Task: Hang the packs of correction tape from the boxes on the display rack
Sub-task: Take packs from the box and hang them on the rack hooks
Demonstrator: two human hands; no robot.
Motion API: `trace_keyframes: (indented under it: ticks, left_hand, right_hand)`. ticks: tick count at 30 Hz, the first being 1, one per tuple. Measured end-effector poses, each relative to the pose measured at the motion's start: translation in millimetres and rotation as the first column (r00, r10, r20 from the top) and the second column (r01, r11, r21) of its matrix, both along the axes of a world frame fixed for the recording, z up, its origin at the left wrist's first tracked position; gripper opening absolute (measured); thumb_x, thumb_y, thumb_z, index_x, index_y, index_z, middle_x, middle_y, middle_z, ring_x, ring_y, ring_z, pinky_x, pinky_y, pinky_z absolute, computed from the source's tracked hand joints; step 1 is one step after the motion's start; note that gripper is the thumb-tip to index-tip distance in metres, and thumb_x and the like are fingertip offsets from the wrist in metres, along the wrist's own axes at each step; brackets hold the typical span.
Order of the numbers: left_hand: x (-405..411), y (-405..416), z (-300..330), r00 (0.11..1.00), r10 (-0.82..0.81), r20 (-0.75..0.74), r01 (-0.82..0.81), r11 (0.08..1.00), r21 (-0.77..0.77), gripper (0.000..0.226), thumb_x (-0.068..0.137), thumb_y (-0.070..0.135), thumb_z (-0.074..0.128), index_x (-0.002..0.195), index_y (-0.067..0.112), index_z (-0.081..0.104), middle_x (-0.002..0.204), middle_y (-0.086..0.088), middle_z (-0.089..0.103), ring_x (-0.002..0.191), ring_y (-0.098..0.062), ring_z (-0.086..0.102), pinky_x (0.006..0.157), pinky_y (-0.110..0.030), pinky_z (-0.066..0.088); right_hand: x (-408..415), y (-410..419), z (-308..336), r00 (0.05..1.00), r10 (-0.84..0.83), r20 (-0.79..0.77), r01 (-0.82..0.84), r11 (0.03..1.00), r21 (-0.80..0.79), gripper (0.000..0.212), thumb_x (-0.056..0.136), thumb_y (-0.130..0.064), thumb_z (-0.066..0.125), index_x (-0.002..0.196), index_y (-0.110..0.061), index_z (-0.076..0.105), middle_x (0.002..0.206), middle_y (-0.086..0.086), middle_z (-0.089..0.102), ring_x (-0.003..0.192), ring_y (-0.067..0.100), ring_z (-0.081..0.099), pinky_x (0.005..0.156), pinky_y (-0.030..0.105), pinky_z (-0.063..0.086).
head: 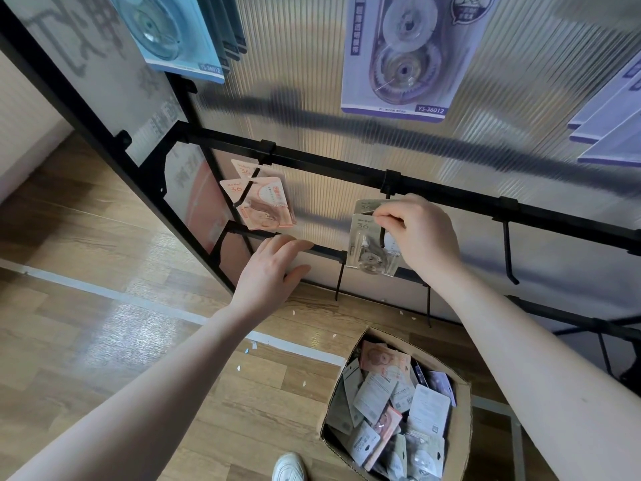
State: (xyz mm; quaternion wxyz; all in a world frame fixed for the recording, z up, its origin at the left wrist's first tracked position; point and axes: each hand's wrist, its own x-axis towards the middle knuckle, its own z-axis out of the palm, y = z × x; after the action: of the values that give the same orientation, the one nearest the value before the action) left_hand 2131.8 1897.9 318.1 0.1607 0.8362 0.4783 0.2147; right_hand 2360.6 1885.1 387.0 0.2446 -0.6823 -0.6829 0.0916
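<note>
Wood-plank floor point(104, 237) with a pale strip runs under a black display rack point(312, 161) backed by ribbed translucent panel. Pink packs point(263, 203) hang on the left hook. The left hand point(274, 269) rests flat, fingers straight, on the lower bar. The right hand point(421, 230) pinches a grey correction tape pack point(371, 244) at its top edge — long axis hanging downward on the hook. Below, the cardboard box point(461, 428) holds more packs.
</note>
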Motion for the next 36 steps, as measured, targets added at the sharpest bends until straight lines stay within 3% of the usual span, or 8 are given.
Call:
trace_keyframes:
  ticks: [3, 9, 16, 20, 29, 36]
  left_hand:
    - [-0.2, 0.0, 0.1, 1.000, 0.000, 0.005, 0.000, 1.000, -0.004, 0.032, 0.086, 0.016, 0.064, 0.117, 0.012, 0.061, 0.113, -0.007, 0.059, 0.106, -0.025, 0.052, 0.083, -0.027, 0.039]
    - [-1.2, -1.1, 0.2, 1.000, -0.004, 0.028, 0.004, 1.000, 0.003, 0.032, 0.084, 0.014, 0.066, 0.115, 0.012, 0.061, 0.110, -0.006, 0.059, 0.103, -0.025, 0.053, 0.082, -0.028, 0.041]
    - [-2.3, -10.9, 2.8, 0.999, -0.015, 0.029, 0.015, 1.000, 0.019, 0.033, 0.083, 0.014, 0.067, 0.116, 0.012, 0.061, 0.112, -0.007, 0.060, 0.104, -0.025, 0.054, 0.083, -0.034, 0.045]
    - [3.9, -20.6, 7.5, 1.000, -0.021, 0.021, 0.021, 0.999, 0.040, 0.034, 0.083, 0.015, 0.068, 0.116, 0.013, 0.061, 0.112, -0.006, 0.060, 0.103, -0.025, 0.054, 0.084, -0.035, 0.045]
    - [35.0, -58.9, 1.8, 0.999, -0.025, -0.044, 0.029, 0.997, 0.078, 0.040, 0.079, 0.017, 0.072, 0.116, 0.009, 0.060, 0.116, -0.010, 0.060, 0.108, -0.030, 0.055, 0.093, -0.042, 0.046]
    - [70.3, -117.6, -77.3, 0.994, 0.009, -0.110, -0.004, 0.999, 0.047, 0.042, 0.083, 0.030, 0.064, 0.118, 0.008, 0.057, 0.122, -0.011, 0.057, 0.113, -0.031, 0.052, 0.095, -0.040, 0.042]
  right_hand:
    - [-0.4, 1.8, -1.1, 1.000, -0.016, 0.019, 0.016, 1.000, 0.004, 0.018, 0.092, -0.016, 0.056, 0.100, -0.010, 0.071, 0.099, 0.009, 0.066, 0.088, 0.023, 0.059, 0.058, 0.010, 0.027]
    - [0.6, -6.5, -5.7, 0.999, -0.043, 0.024, 0.042, 0.998, 0.048, 0.020, 0.090, -0.014, 0.058, 0.106, -0.008, 0.070, 0.105, 0.010, 0.067, 0.092, 0.026, 0.062, 0.071, 0.022, 0.038]
    - [15.2, -44.7, -13.7, 0.987, -0.125, 0.104, 0.120, 0.991, 0.053, 0.039, 0.088, -0.010, 0.060, 0.126, -0.005, 0.055, 0.120, 0.015, 0.059, 0.106, 0.031, 0.058, 0.084, 0.037, 0.048]
    - [26.6, -73.8, -22.9, 0.973, -0.193, 0.124, 0.197, 0.980, -0.023, 0.046, 0.090, -0.015, 0.058, 0.133, -0.005, 0.046, 0.125, 0.016, 0.054, 0.108, 0.029, 0.056, 0.084, 0.034, 0.048]
    - [62.9, -150.6, -55.9, 0.965, -0.213, 0.153, 0.241, 0.950, -0.197, 0.041, 0.094, -0.025, 0.050, 0.133, -0.012, 0.047, 0.130, 0.008, 0.050, 0.114, 0.023, 0.051, 0.089, 0.030, 0.043]
    - [101.4, -219.4, -139.6, 0.966, -0.170, 0.193, 0.223, 0.926, -0.304, 0.040, 0.096, -0.029, 0.047, 0.134, -0.015, 0.046, 0.130, 0.004, 0.049, 0.114, 0.021, 0.050, 0.090, 0.027, 0.041]
